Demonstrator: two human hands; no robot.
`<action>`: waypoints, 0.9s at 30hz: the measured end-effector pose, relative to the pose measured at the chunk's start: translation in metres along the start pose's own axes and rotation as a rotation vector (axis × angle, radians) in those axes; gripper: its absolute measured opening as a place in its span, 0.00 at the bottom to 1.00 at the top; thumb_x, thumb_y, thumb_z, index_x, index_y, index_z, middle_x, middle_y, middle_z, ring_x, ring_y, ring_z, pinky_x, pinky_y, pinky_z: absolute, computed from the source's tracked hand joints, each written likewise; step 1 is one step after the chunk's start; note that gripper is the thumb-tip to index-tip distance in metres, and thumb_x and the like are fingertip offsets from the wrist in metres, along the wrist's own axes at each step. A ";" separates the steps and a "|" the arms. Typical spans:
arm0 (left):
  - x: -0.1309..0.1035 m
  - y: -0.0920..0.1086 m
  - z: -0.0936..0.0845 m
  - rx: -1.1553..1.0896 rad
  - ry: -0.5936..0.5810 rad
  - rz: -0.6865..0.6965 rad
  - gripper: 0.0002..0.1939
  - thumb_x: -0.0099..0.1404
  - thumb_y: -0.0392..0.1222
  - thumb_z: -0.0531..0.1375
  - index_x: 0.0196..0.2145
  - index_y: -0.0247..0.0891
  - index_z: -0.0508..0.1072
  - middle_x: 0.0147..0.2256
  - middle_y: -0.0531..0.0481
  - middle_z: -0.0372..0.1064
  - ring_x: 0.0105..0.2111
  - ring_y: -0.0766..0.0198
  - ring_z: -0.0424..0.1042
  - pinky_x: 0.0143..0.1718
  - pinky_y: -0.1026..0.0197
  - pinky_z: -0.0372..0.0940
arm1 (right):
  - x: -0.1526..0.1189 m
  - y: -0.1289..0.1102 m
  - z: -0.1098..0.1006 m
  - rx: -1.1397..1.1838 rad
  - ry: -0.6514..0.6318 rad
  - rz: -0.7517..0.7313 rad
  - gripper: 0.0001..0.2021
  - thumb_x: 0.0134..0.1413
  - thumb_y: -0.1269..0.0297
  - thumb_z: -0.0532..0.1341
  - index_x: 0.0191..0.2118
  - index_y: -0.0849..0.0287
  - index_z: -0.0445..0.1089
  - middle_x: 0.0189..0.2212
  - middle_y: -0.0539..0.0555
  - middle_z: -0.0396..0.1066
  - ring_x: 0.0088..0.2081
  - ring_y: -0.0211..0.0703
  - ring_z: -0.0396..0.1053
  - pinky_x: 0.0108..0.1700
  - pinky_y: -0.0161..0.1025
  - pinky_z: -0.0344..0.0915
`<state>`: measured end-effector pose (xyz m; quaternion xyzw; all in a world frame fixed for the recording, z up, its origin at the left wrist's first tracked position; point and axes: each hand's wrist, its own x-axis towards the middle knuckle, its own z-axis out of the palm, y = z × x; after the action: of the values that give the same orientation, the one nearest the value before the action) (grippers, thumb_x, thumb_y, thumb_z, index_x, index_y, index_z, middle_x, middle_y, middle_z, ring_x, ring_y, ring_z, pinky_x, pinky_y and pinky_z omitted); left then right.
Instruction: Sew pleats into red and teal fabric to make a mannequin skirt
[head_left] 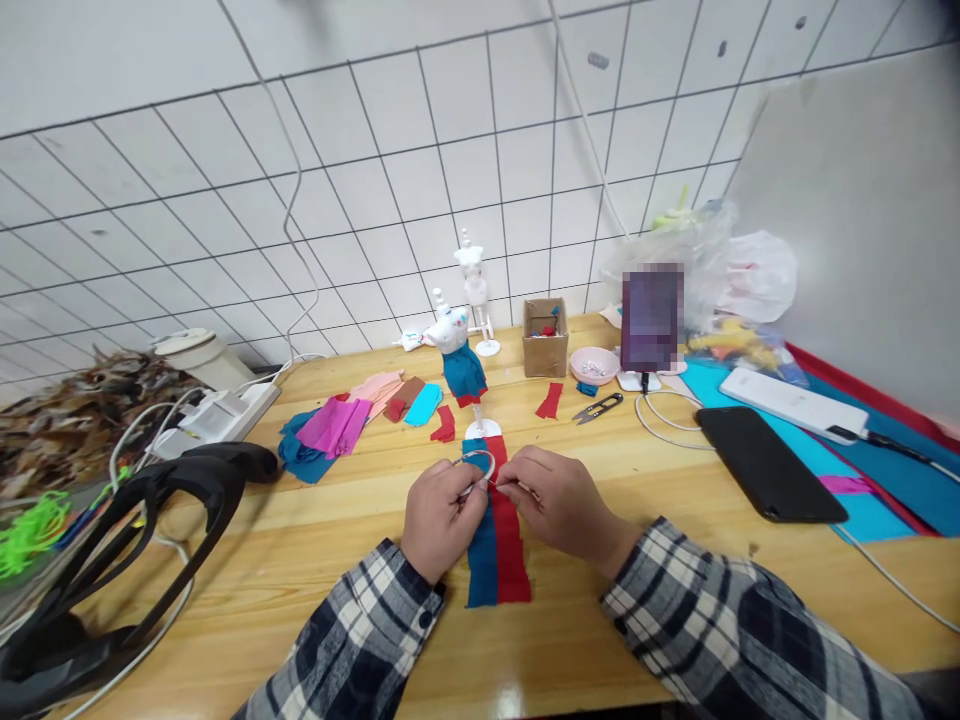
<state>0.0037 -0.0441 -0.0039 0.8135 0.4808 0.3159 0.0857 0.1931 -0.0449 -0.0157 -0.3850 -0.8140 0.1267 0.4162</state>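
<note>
A thin pale loop of cord (493, 463) stands up from the fingertips of my left hand (442, 515), which is closed in a pinch on it. My right hand (566, 500) pinches close beside it, with what looks like an end of the same cord between thumb and forefinger. Beneath both hands lies a long cloth strip, its left half blue (482, 560) and its right half red (512, 560). Just beyond stands a small white doll form (450, 330) dressed in a printed top and a blue skirt with red trim. The fingers partly hide the cord.
Behind are a second doll form (474, 285), a cardboard box (545, 345), a pink bowl (595, 365) and thread snips (598, 408). Cloth pieces (337, 425) and black headgear (187, 520) lie left. At right are a black phone (769, 465) and a white power bank (795, 403).
</note>
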 end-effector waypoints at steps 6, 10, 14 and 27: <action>0.005 -0.002 -0.002 -0.286 0.078 -0.200 0.13 0.64 0.44 0.54 0.24 0.38 0.68 0.22 0.53 0.64 0.25 0.65 0.64 0.28 0.62 0.59 | -0.002 -0.012 -0.003 -0.041 0.058 -0.068 0.08 0.64 0.67 0.54 0.38 0.56 0.70 0.32 0.54 0.73 0.35 0.42 0.68 0.36 0.37 0.60; 0.019 -0.048 -0.015 -0.342 0.312 -0.398 0.12 0.65 0.46 0.52 0.28 0.39 0.67 0.26 0.53 0.68 0.28 0.64 0.66 0.33 0.62 0.63 | -0.005 -0.012 -0.012 0.034 0.120 -0.044 0.06 0.62 0.68 0.55 0.36 0.56 0.69 0.31 0.54 0.72 0.34 0.41 0.68 0.35 0.37 0.62; 0.021 -0.089 -0.019 -0.060 0.153 -0.282 0.15 0.65 0.50 0.56 0.33 0.37 0.76 0.35 0.46 0.74 0.39 0.57 0.70 0.45 0.55 0.63 | -0.003 -0.003 -0.015 0.096 0.089 0.123 0.06 0.62 0.66 0.56 0.34 0.56 0.69 0.29 0.52 0.70 0.27 0.38 0.64 0.32 0.37 0.61; 0.014 -0.042 -0.009 0.143 0.084 -0.196 0.12 0.67 0.50 0.57 0.40 0.41 0.74 0.40 0.48 0.74 0.44 0.54 0.67 0.47 0.50 0.54 | 0.000 0.005 -0.006 0.579 -0.146 0.528 0.08 0.52 0.58 0.63 0.32 0.58 0.70 0.22 0.47 0.65 0.21 0.34 0.55 0.22 0.33 0.53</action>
<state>-0.0274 -0.0119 -0.0100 0.7526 0.5826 0.3044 0.0378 0.2005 -0.0418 -0.0145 -0.4378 -0.6451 0.4806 0.4014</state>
